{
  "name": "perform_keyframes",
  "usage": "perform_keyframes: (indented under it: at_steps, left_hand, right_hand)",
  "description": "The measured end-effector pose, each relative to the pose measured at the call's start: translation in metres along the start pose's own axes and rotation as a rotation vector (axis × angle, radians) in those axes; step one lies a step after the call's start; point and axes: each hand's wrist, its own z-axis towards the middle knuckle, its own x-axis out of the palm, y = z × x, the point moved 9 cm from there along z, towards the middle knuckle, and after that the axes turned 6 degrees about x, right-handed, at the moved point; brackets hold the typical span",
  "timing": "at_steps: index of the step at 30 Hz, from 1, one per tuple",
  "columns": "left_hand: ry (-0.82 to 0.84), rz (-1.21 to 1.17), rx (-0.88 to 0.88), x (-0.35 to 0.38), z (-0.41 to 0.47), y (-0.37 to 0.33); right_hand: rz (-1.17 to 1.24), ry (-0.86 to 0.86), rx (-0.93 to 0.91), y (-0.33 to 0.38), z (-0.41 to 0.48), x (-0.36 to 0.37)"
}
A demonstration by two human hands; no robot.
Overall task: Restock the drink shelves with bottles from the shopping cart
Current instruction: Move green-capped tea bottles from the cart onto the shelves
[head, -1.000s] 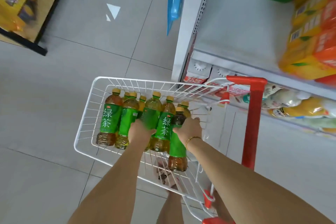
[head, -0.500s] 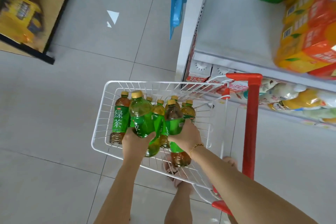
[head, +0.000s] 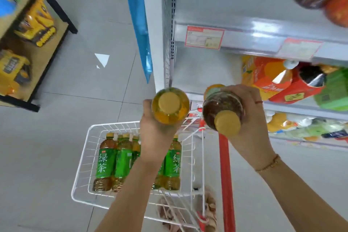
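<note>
step: holding two bottles clear above the shopping cart [head: 116, 123], carrying phase
left hand [head: 156, 137]: fingers [head: 146, 104] wrapping the pale tea bottle [head: 170, 108], cap facing up
right hand [head: 252, 128]: gripping the dark tea bottle [head: 220, 107]
stock: more green-label bottles [head: 105, 164] standing in the cart
next: probably swinging both right, setting them upright on the bare shelf [head: 216, 5]

Shop: white shelves [head: 244, 30] w/ price tags [head: 204, 37], drink packs [head: 267, 77]; wire cart [head: 113, 124] in aisle; toy rack [head: 40, 56] opp.
</note>
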Motion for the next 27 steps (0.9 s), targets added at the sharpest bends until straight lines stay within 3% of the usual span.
perform_keyframes:
  at_steps: [4, 10, 18, 24, 27]
  left_hand:
    - [0.021, -0.023, 0.149, 0.06, 0.034, -0.008]
    - [0.04, 0.047, 0.363, 0.109, 0.083, -0.013]
    - [0.046, 0.147, 0.328, 0.15, 0.129, 0.015]
    - [-0.001, 0.032, 0.292, 0.167, 0.138, 0.03]
    - [-0.011, 0.007, 0.264, 0.169, 0.144, 0.036]
  right_hand:
    - [-0.102, 0.047, -0.032, -0.06, 0.031, 0.012]
    - [0.011, -0.119, -0.059, -0.118, 0.072, 0.013]
    - [0.25, -0.072, 0.11, -0.173, 0.132, 0.039]
    - [0.504, -0.011, 0.233, -0.193, 0.154, 0.054]
    - [0.497, 0.061, 0.243, -0.197, 0.16, 0.063]
